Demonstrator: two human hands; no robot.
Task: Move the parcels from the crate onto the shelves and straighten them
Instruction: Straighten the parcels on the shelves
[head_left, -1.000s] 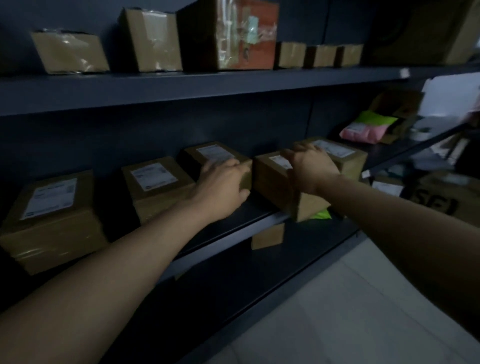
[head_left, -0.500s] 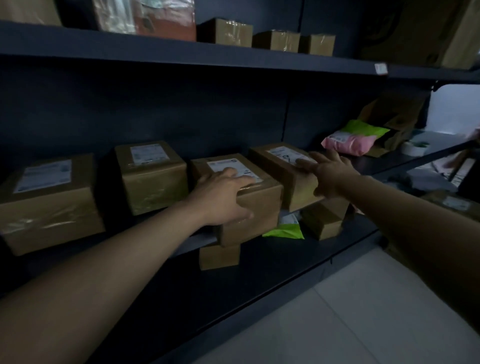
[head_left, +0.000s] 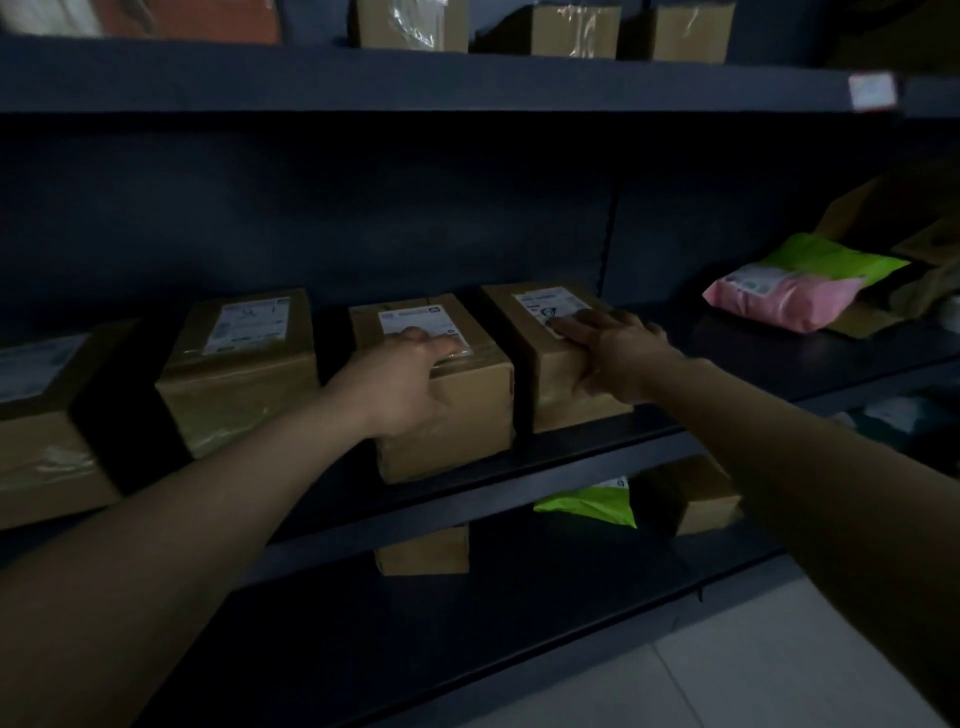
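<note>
Middle shelf (head_left: 753, 356): dark, with four brown cardboard parcels standing in a row, each with a white label on top and a gap between neighbours.
Far-left parcel (head_left: 36, 431): cut off by the edge of the view.
Second parcel (head_left: 244, 374): stands alone and untouched.
Third parcel (head_left: 467, 415): its front face is close to the shelf's front lip, and it sits nearer the edge than the boxes beside it.
Fourth parcel (head_left: 553, 387): the right end of the row, turned a little so one corner points outward.
Left hand (head_left: 402, 384): draped over the third parcel's top front edge, with its fingers lying loosely extended across the label and pressing rather than clenched.
Right hand (head_left: 621, 358): on the fourth parcel, with straight, spread fingers flat on the top by the label and the thumb down against the front face.
Right end of the shelf: a pink mailer (head_left: 779, 301) with a green mailer (head_left: 831, 260) behind it, well apart from the boxes.
Upper shelf (head_left: 467, 78): more taped cardboard boxes (head_left: 571, 28), seen only in part.
Lower shelf (head_left: 519, 613): a bright green bag (head_left: 592, 506) beside a small brown box (head_left: 701, 499), and another small box (head_left: 423, 553) further left.
Floor (head_left: 779, 675): pale tiles at lower right.
</note>
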